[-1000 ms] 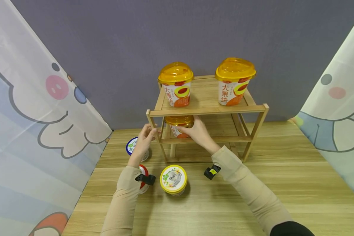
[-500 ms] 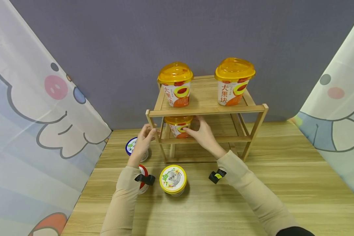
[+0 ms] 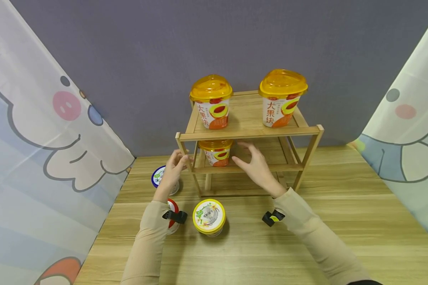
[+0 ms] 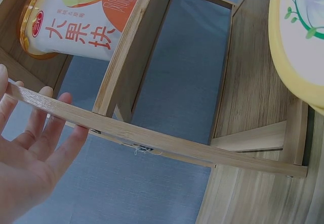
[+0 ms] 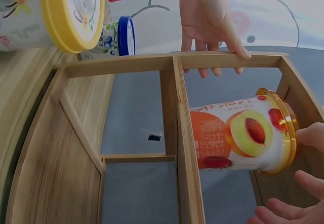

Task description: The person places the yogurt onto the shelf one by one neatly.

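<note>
A peach cup with an amber lid (image 3: 217, 155) (image 4: 83, 19) (image 5: 243, 133) stands at the left of the wooden rack's middle shelf. Just to its right, my right hand (image 3: 255, 166) (image 5: 298, 193) has thumb and fingers spread, with a gap between them and the cup in the head view. My left hand (image 3: 172, 172) (image 4: 38, 158) (image 5: 208, 19) holds the rack's left front post (image 4: 55, 107) (image 5: 228, 61), thumb on one side and fingers on the other. Two more peach cups (image 3: 214, 107) (image 3: 281, 103) stand on the top shelf.
A yellow-lidded tub (image 3: 209, 217) stands on the table before the rack. A red-lidded tub (image 3: 173, 215) is partly behind my left wrist, and a blue-lidded tub (image 3: 158, 176) sits beyond it, left of the rack. A grey wall (image 3: 157, 79) rises behind.
My right hand has let go of the middle-shelf cup and moved off to the right. That cup stays on the shelf. My left hand has stayed on the post.
</note>
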`<state>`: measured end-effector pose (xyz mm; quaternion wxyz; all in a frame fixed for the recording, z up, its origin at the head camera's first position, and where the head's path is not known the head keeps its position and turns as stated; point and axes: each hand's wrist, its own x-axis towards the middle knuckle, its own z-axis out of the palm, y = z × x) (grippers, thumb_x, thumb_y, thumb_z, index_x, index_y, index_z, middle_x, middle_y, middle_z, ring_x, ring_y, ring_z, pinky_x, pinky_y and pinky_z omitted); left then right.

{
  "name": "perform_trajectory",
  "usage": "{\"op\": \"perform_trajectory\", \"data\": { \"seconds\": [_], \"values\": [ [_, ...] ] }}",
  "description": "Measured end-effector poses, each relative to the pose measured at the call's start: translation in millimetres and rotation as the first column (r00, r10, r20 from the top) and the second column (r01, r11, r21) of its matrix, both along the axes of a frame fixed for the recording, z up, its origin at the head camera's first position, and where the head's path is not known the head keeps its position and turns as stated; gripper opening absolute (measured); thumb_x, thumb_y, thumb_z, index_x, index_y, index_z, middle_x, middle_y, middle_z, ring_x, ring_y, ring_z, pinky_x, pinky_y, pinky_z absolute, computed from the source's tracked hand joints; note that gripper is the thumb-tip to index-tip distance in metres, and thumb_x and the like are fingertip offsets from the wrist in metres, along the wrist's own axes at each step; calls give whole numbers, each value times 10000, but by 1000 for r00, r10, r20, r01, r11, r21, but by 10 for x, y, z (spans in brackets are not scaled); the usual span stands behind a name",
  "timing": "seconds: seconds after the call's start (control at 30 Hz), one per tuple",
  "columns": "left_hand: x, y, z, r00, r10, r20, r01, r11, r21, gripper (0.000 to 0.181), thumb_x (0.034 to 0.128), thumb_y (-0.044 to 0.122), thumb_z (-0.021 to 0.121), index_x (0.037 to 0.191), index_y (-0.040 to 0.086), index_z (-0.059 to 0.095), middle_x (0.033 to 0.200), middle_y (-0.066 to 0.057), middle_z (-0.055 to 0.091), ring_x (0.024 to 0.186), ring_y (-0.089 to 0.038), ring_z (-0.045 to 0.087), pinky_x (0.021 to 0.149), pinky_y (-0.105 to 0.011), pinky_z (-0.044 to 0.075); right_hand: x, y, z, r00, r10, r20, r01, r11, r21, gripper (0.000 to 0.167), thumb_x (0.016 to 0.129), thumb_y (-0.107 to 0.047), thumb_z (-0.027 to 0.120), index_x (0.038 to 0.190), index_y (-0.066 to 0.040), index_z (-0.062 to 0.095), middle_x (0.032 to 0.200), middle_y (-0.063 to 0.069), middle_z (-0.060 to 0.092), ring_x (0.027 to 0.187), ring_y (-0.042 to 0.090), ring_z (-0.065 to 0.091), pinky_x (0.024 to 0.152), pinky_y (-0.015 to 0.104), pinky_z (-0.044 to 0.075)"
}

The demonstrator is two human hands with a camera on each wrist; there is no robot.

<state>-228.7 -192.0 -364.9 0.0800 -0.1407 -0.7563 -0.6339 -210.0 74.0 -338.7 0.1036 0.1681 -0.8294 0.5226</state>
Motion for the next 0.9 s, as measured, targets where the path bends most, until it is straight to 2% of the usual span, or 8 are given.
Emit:
{"op": "perform_trajectory", "data": {
  "seconds": [0.07,0.17,0.23,0.37,0.47,0.6,0.77,0.9],
  "values": [
    [0,-3,-4,1000,-1,-4,1,1000,1,332,941,175,424,1191,-43,400,993,-244,518,1018,-423,493,870,-479,411,26,36,-6,1000,4,-21,-4,1000,11,476,846,-224,604,1252,-43,434,1257,177,436,1149,356,395,934,494,333],
    [-1,-8,-4,1000,1,-2,-1,1000,-5,327,941,175,423,1182,-44,398,1019,-304,486,1020,-435,486,868,-472,416,67,98,-13,999,15,-52,-14,1000,21,448,846,-216,605,1226,-30,457,1229,171,460,1138,349,405,931,492,331],
    [-2,-10,-3,1000,7,5,-7,1000,-11,316,940,179,426,1170,-35,402,1005,-265,507,1022,-435,484,867,-461,422,95,141,-17,997,19,-73,-17,999,30,420,851,-213,599,1207,-28,474,1210,158,475,1128,334,412,932,477,333],
    [0,-11,4,1000,20,14,-19,1000,-17,289,937,174,433,1152,-19,420,939,-106,553,1012,-413,492,867,-452,427,151,223,-10,992,20,-122,-14,999,46,354,859,-188,587,1172,-39,509,1181,127,493,1117,298,423,938,442,338],
    [0,-11,5,1000,19,16,-19,1000,-3,290,935,159,434,1159,-25,426,921,-65,552,1011,-419,488,874,-471,416,190,288,-12,987,12,-158,-5,999,44,318,857,-153,587,1148,-39,530,1161,131,503,1114,294,429,938,448,337],
    [3,-13,9,1000,13,17,-13,1000,12,297,936,148,429,1173,-32,426,928,-84,548,1014,-424,486,879,-482,408,239,379,-31,981,-7,-194,15,999,40,287,852,-123,591,1122,-35,550,1135,130,520,1098,291,445,924,468,342],
    [-5,-8,8,1000,13,10,-13,1000,6,280,938,153,426,1157,-22,427,902,16,563,995,-362,526,866,-446,430,296,515,-53,970,-40,-238,47,999,25,250,855,-107,584,1090,-23,569,1111,133,543,1057,278,474,899,465,360],
    [-12,-7,-1,1000,18,1,-18,1000,-8,287,937,173,433,1142,-28,422,890,46,567,973,-316,546,850,-420,445,331,638,-70,957,-89,-275,99,995,21,218,849,-69,582,1060,-11,587,1080,130,570,1016,250,496,883,377,383]
  ]
}}
